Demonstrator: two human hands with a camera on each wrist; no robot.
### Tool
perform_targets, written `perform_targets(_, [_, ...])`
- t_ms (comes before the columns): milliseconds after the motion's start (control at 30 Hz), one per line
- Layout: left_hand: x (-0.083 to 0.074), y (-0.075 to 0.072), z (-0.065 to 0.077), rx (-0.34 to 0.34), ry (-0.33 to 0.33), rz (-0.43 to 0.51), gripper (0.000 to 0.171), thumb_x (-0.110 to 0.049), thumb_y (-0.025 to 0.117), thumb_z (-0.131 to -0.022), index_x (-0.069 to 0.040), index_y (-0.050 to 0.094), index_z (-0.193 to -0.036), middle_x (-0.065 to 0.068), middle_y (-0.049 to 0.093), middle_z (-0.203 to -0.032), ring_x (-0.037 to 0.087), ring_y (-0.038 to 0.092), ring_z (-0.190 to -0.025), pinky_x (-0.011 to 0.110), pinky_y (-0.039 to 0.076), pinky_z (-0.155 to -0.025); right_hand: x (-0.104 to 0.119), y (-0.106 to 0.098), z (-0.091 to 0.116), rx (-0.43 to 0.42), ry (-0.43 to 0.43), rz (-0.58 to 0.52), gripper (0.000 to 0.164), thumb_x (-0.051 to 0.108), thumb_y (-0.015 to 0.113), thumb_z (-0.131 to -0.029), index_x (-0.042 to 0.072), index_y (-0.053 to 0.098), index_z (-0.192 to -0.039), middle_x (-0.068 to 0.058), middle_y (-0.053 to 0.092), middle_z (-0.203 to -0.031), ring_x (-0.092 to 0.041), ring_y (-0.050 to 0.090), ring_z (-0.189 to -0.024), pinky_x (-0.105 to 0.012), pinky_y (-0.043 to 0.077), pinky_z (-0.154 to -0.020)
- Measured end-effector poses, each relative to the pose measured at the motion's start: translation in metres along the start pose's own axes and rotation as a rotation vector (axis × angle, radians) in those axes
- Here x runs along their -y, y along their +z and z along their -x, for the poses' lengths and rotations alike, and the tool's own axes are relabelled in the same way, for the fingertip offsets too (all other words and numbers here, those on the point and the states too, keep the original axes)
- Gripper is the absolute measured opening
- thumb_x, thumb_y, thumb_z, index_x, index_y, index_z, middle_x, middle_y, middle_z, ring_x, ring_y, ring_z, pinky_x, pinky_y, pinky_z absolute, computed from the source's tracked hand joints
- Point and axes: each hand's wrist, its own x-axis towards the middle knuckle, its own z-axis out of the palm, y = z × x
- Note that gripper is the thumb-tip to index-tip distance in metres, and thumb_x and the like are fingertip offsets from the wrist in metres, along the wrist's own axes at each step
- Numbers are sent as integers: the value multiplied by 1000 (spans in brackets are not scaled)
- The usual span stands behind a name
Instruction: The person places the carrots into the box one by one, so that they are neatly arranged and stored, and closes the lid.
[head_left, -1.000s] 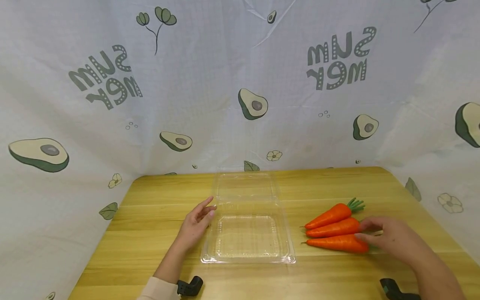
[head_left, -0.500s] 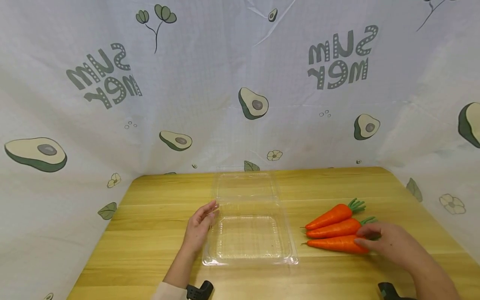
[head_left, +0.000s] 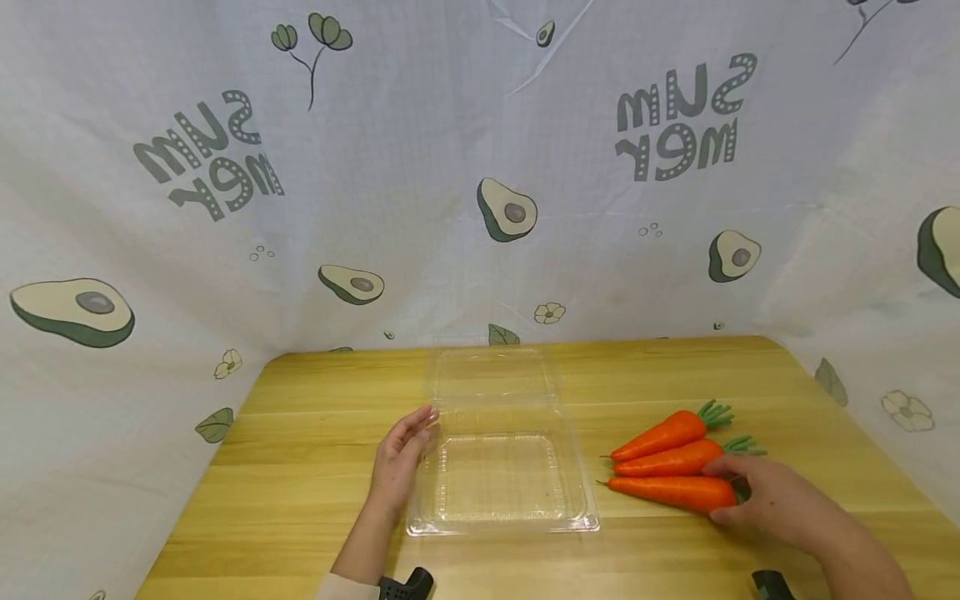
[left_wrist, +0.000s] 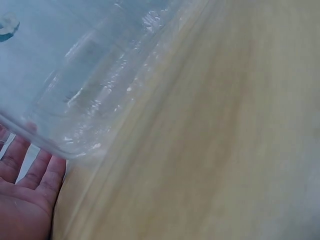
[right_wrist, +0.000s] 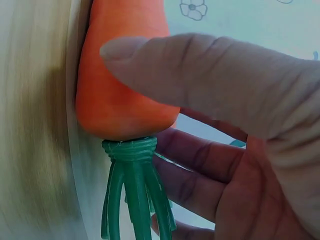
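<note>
Three orange carrots with green tops lie side by side on the table, right of a clear plastic clamshell box. My right hand (head_left: pixel 768 500) pinches the thick end of the nearest carrot (head_left: pixel 671 492); in the right wrist view the thumb lies across this carrot (right_wrist: pixel 125 110), with fingers on its far side. Beyond it are the middle carrot (head_left: pixel 667 459) and the farthest carrot (head_left: pixel 660 435). The clamshell box (head_left: pixel 502 527) stands with its lid folded back. At its left side is my left hand (head_left: pixel 397 467), its fairly straight fingers touching the rim in the left wrist view.
The wooden table (head_left: pixel 300 500) reaches back to a pale cloth backdrop (head_left: pixel 420 167) printed with avocados, which also hangs at both sides. The box lid (head_left: pixel 491 372) lies flat toward the back edge. A dark wrist device (head_left: pixel 408 583) sits at my left wrist.
My right hand has shifted toward me, its thumb and fingers now straddling the nearest carrot, which has turned slightly. My left hand has moved a little right, against the box's side.
</note>
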Motion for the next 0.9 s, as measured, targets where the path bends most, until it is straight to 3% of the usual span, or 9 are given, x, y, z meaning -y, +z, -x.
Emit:
perform_targets(233, [1, 0, 1, -5, -6, 11, 43, -9, 47, -106, 5, 47, -147, 24, 54, -149, 39, 54, -137, 31, 53, -107, 0, 1, 2, 4, -16, 6, 56, 38, 85, -81, 6, 69, -123, -14, 70, -120, -31, 65, -105, -52, 57, -86])
perform_targets(500, [2, 0, 2, -29, 20, 5, 41, -9, 50, -106, 7, 50, -143, 25, 55, -147, 24, 63, -128, 25, 55, -102, -3, -6, 11, -16, -17, -34, 57, 45, 79, -86, 11, 67, -130, -10, 70, -122, -26, 65, -104, -39, 55, -80])
perform_targets(733, [2, 1, 1, -44, 6, 13, 39, -11, 51, -105, 3, 54, -142, 22, 54, -148, 33, 59, -133, 26, 55, -103, 3, -17, 12, -8, 71, -83, 74, 54, 76, -86, 4, 60, -138, -22, 65, -130, -32, 63, -108, -53, 57, -85])
perform_targets(900, [2, 0, 1, -47, 23, 0, 39, -11, 51, -106, 5, 54, -141, 24, 55, -147, 27, 62, -130, 23, 55, -100, 15, -21, 14, -70, 70, -81, 81, 60, 74, -85, 3, 58, -141, -27, 60, -137, -37, 62, -113, -60, 54, -89])
